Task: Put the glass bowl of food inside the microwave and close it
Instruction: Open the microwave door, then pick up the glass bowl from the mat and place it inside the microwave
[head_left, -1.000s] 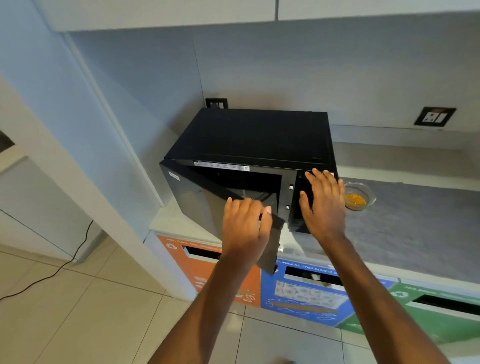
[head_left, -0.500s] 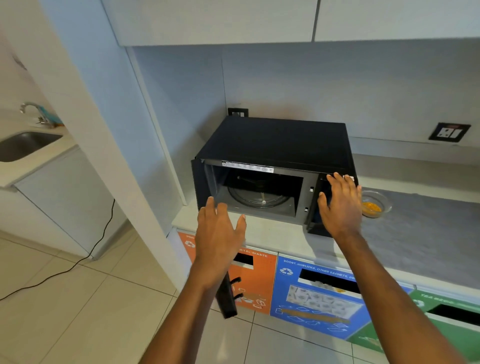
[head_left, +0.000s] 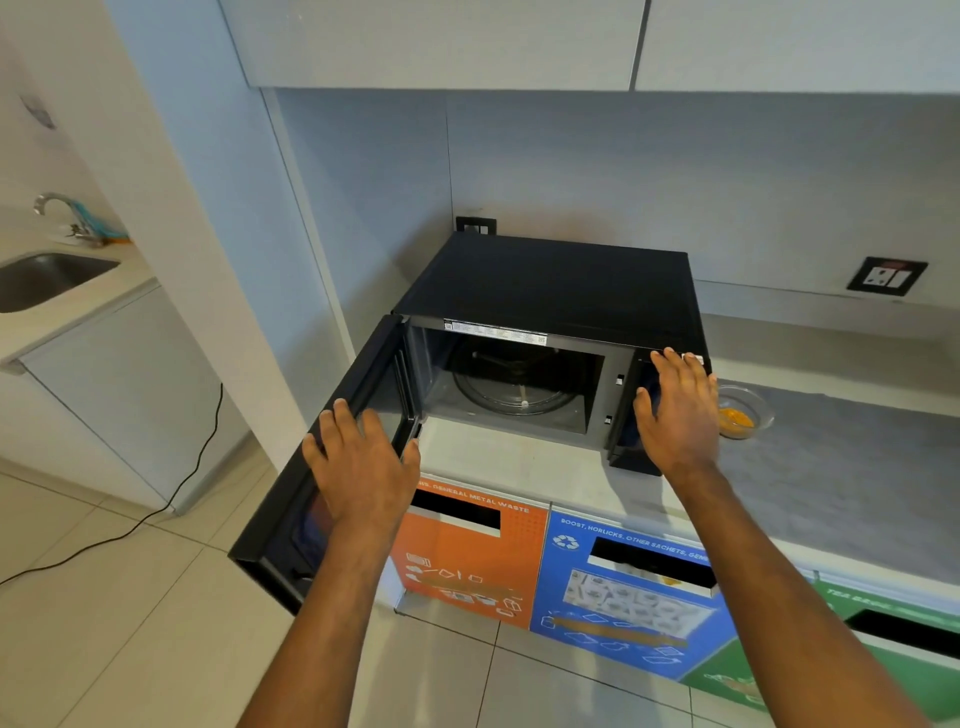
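Observation:
A black microwave (head_left: 550, 280) stands on the counter with its door (head_left: 332, 467) swung wide open to the left. Inside, the glass turntable (head_left: 511, 392) is bare. My left hand (head_left: 363, 467) lies flat on the door's inner side, fingers spread. My right hand (head_left: 678, 413) rests flat against the microwave's control panel, holding nothing. The small glass bowl (head_left: 745, 410) with yellow food sits on the counter just right of the microwave, partly hidden behind my right hand.
The grey counter (head_left: 841, 467) runs to the right. Below it are orange (head_left: 467, 551), blue (head_left: 623, 597) and green waste bins. A wall socket (head_left: 885, 276) is at the right. A sink (head_left: 41, 278) with a tap lies far left, and a black cable (head_left: 171, 499) crosses the floor.
The microwave door has swung from partly open to wide open, with my left hand following it out and left. My right hand has stayed on the control panel.

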